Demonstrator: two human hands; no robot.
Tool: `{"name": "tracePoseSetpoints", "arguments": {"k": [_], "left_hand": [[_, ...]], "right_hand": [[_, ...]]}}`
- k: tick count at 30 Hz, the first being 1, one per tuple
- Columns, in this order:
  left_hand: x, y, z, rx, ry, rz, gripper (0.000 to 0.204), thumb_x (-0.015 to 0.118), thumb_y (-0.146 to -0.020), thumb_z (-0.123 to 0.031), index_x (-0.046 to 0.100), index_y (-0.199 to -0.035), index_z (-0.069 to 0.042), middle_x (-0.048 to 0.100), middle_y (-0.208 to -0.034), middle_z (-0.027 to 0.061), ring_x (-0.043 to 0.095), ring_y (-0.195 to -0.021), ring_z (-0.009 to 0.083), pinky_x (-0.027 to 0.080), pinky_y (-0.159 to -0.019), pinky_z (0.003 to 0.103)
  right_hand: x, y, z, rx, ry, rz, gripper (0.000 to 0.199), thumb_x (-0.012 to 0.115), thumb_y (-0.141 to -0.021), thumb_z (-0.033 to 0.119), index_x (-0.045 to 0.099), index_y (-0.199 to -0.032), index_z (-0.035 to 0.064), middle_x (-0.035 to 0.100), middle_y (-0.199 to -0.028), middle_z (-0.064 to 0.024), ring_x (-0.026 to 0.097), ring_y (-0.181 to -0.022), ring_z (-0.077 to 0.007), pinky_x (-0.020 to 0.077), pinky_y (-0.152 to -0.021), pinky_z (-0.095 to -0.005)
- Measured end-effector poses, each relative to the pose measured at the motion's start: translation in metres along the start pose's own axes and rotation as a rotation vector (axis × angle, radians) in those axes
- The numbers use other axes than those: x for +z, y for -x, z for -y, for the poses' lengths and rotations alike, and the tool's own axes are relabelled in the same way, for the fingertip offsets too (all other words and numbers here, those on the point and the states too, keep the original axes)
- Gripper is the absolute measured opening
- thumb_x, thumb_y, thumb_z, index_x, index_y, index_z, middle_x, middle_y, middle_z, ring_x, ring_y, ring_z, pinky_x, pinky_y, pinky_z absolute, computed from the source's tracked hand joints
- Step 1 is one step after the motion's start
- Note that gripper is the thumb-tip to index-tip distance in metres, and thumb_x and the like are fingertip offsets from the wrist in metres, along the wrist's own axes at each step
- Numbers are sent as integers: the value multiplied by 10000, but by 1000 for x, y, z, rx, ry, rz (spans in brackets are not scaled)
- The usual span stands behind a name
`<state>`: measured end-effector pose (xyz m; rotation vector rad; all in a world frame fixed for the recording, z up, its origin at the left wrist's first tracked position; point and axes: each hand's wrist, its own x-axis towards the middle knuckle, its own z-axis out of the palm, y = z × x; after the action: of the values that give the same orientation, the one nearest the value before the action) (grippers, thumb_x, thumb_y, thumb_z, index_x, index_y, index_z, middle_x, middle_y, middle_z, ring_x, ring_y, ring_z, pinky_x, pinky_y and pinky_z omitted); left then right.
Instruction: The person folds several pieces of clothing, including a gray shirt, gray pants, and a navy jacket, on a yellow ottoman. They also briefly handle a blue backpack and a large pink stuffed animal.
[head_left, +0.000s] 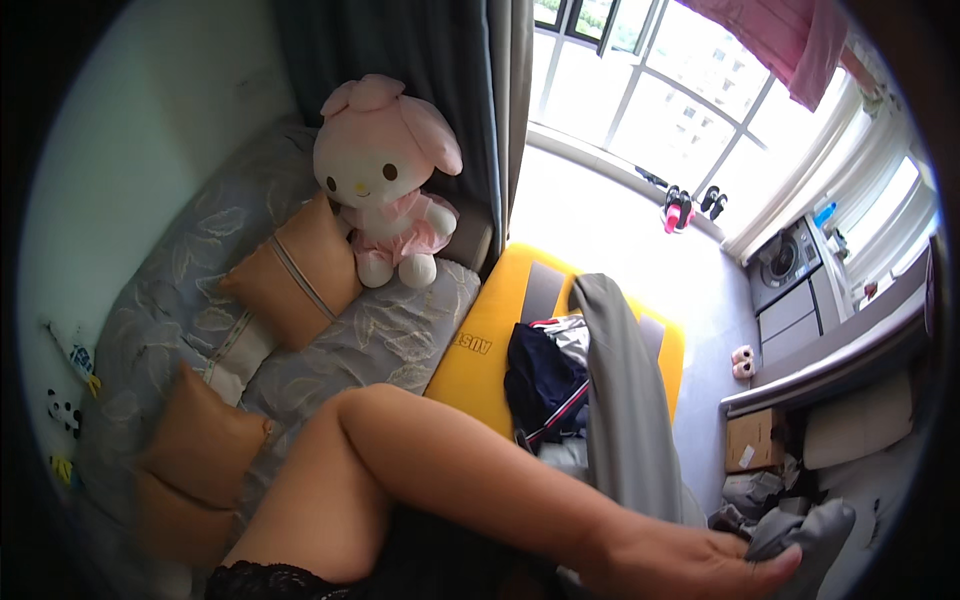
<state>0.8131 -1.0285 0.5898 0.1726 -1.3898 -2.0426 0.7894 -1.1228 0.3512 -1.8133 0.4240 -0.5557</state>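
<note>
My left hand (680,556) is at the lower right, its bent arm reaching across from the lower left. Its fingers are closed on a bunch of smooth grey cloth (812,530), with the thumb along the near side. A long piece of the grey garment (630,390) lies over a yellow padded seat (500,290); my forearm hides whether it joins the bunched cloth. Beside it on the seat is a heap of dark navy clothing (540,375) with red and white trim. My right hand does not show.
At left, a grey leaf-patterned sofa (400,330) bears tan cushions (300,270) and a large pink-and-white plush toy (390,190). A cardboard box (752,440) stands at right, below a shelf edge (800,385). Slippers (742,361) and a washing machine (785,260) are farther off.
</note>
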Motion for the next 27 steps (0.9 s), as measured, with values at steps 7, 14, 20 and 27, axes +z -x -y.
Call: {"name": "tracePoseSetpoints", "arguments": {"k": [7, 14, 20, 27], "left_hand": [[39, 47, -57, -126, -72, -317, 869, 289, -872, -721, 512, -1270, 18, 497, -1249, 136, 446, -1181, 211, 363, -989, 296], [-29, 22, -24, 94, 14, -320, 744, 350, -895, -665, 500, -1284, -49, 593, -1198, 173, 574, -1104, 214, 461, -940, 342], [-117, 4, -32, -35, 127, -935, 658, 382, -906, -622, 505, -1194, -44, 612, -1062, 118, 615, -920, 226, 523, -821, 343], [-227, 138, -41, 352, 163, -1266, 573, 326, -963, -546, 523, -1031, -12, 618, -838, 92, 625, -759, 217, 536, -761, 375]], "right_hand": [[-4, 41, -15, 178, -94, 35, 352, 517, -928, 137, 481, -1245, -12, 538, -1235, -152, 549, -1097, -240, 471, -898, -321], [-13, 11, -15, 272, -255, 90, 389, 510, -931, 143, 447, -1282, -13, 523, -1263, -156, 535, -1127, -250, 464, -922, -328], [-3, -13, -1, 307, -453, 248, 422, 505, -935, 149, 418, -1315, -13, 510, -1288, -159, 524, -1152, -258, 457, -942, -333], [-1, -33, -7, 425, -875, 491, 461, 498, -938, 155, 384, -1352, -14, 495, -1316, -163, 510, -1182, -268, 450, -967, -340]]}}
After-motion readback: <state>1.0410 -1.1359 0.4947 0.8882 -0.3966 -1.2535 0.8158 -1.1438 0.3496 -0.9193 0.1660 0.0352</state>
